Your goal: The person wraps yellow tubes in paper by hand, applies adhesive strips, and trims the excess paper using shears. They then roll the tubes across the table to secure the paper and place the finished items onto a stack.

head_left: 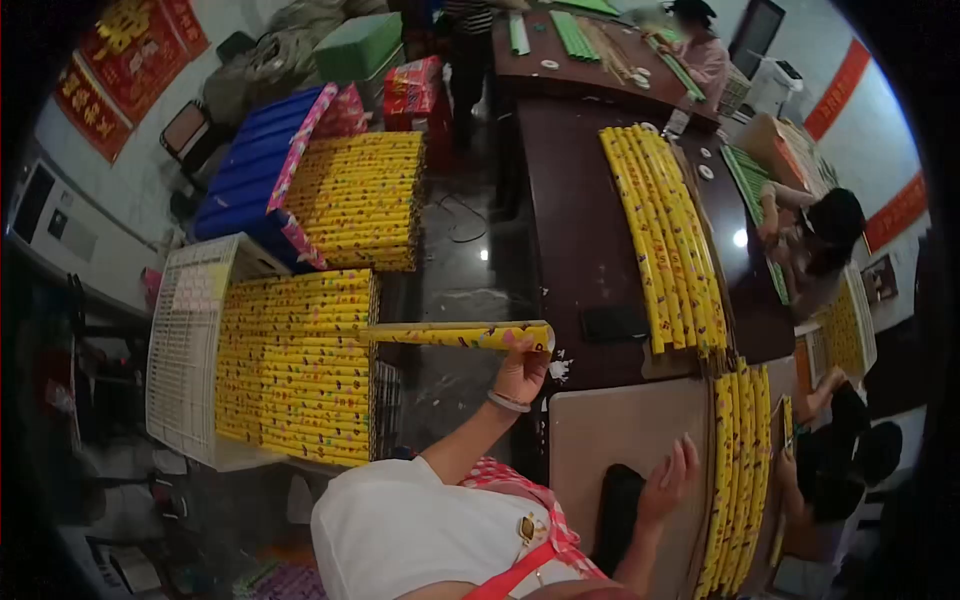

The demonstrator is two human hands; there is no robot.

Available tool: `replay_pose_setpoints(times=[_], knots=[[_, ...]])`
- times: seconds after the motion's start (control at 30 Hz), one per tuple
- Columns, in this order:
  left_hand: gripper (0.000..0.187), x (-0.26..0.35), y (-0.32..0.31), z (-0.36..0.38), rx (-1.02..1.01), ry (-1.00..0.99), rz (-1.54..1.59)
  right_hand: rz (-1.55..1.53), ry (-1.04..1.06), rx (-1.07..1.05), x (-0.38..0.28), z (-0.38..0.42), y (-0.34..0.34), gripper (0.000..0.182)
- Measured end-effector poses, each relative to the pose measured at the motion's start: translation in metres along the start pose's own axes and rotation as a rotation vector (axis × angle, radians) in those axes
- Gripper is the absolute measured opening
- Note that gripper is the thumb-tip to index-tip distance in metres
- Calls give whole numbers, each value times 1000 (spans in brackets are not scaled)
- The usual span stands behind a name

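My left hand (522, 374), with a band on its wrist, is closed around the right end of a long yellow patterned roll (450, 336). This roll lies level across the gap between the table and a white wire crate (190, 350). Its far end reaches the stacked yellow rolls (295, 370) in that crate. My right hand (668, 482) is held over the tan board (625, 415), fingers stretched out, with nothing in it. Close by on the right lies a row of similar yellow rolls (738, 475). A black elongated object (618, 515) rests on the board beside my right hand.
A blue crate (262, 165) holds more yellow rolls (360, 190). On the dark table (570, 220) lie a bundle of yellow rolls (665, 235) and a dark flat object (614, 324). Several people work along the table's far side, some with green rolls (575, 37).
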State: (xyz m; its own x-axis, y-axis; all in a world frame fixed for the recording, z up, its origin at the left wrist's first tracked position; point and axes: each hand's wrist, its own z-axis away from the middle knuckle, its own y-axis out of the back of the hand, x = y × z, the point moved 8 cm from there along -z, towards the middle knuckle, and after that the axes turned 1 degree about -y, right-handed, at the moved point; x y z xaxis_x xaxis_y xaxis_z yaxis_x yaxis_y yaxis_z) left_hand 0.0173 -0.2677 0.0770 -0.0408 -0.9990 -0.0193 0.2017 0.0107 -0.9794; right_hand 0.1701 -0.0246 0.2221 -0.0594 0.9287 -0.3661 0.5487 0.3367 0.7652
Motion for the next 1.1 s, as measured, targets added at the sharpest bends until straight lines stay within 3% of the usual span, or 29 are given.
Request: replay_pose_setpoints(times=[0.07,0.1,0.17,0.2,0.3,0.43,0.63,0.73,0.77,0.83,0.93,1.03,1.1], knots=[[20,-39,-4,27,152,126,-65,-158,196,28,-48,-5,16,24],[18,-62,-20,48,135,125,-88,-174,315,21,-79,-9,31,27],[14,-127,-11,77,-80,410,-115,-135,486,-74,-125,-12,47,29],[14,-140,2,91,-66,415,-121,-140,473,-81,-127,-12,50,29],[14,-176,21,142,-133,535,-344,-84,370,-189,-117,0,46,34],[15,-230,41,201,-247,712,-612,25,85,-238,-51,21,64,40],[17,-293,75,281,-443,1010,-1000,556,-173,-57,24,69,129,45],[18,-328,84,317,-590,1168,-1173,642,-171,23,35,92,155,43],[19,-341,87,333,-646,1227,-1222,662,-193,18,46,99,160,43],[20,-366,96,376,-775,1374,-1303,380,-306,12,86,122,166,38],[21,-396,106,422,-977,1550,-1429,376,-426,-6,131,160,178,37],[23,-403,112,432,-1122,1636,-1574,435,-486,-86,171,210,195,35],[17,-392,63,393,-1542,1090,-1475,424,-588,-134,224,266,192,36]])
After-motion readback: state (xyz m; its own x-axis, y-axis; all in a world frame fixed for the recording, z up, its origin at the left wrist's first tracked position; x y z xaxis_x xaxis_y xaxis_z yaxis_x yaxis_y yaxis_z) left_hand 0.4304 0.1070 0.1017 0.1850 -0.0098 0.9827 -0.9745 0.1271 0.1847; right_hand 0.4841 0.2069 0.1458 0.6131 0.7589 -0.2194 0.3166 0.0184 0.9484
